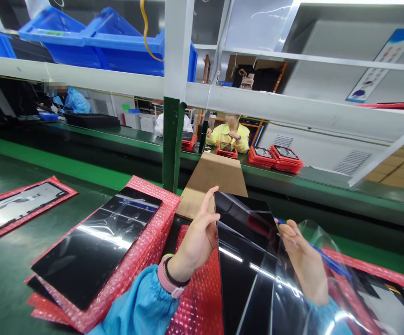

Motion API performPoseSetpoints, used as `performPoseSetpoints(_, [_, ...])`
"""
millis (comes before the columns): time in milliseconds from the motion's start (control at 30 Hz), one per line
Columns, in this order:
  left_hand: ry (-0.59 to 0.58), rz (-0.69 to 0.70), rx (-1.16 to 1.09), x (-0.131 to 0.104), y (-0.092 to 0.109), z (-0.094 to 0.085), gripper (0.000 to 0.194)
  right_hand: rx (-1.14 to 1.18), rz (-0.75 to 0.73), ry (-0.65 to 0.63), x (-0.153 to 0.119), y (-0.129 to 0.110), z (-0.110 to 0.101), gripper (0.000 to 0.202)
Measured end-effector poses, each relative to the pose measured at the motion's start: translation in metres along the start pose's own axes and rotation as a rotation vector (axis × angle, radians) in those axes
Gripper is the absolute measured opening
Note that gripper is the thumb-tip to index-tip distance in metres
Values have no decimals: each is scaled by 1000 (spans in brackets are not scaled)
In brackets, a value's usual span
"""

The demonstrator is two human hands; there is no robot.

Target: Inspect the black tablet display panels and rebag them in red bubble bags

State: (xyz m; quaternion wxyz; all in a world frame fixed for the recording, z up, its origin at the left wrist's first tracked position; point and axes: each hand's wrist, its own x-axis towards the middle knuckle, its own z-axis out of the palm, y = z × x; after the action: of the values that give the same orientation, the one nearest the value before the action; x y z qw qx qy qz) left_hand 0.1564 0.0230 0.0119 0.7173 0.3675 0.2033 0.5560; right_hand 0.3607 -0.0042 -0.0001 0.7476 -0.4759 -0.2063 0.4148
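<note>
A glossy black tablet-type screen panel [243,260] is tilted up in front of me. My left hand [198,237] grips its left edge, thumb and fingers closed on it. On the other side, my right hand [306,260] is closed at the panel's upper right edge, pinching a clear plastic film [322,237] that curls over the hand and the panel's lower right. A thin blue length [330,263], pen or strip I cannot tell, runs from those fingers to the right. Below the panel lies red bubble wrap [200,298].
Left of me, another black screen panel [97,246] tops a stack of red bubble-wrap sleeves [153,228]. Opened panels lie far left [20,209] and right [386,298]. A cardboard sheet [215,177] bridges toward a co-worker in yellow [243,135]. A green post [172,144] stands ahead.
</note>
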Motion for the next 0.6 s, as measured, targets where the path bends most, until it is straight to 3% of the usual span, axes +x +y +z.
performPoseSetpoints(167, [-16, 88, -68, 2, -3, -1, 42, -88, -97, -25, -12, 5, -1, 57])
performPoseSetpoints(367, [-18, 21, -44, -2, -6, -3, 46, -263, -185, -202, -39, 19, -5, 57])
performPoseSetpoints(467, [26, -38, 38, -8, -12, -13, 54, -254, -130, -194, -45, 35, -12, 59])
performPoseSetpoints(600, [92, -140, 135, -31, -24, -43, 71, -248, -68, -205, -44, 63, -27, 55])
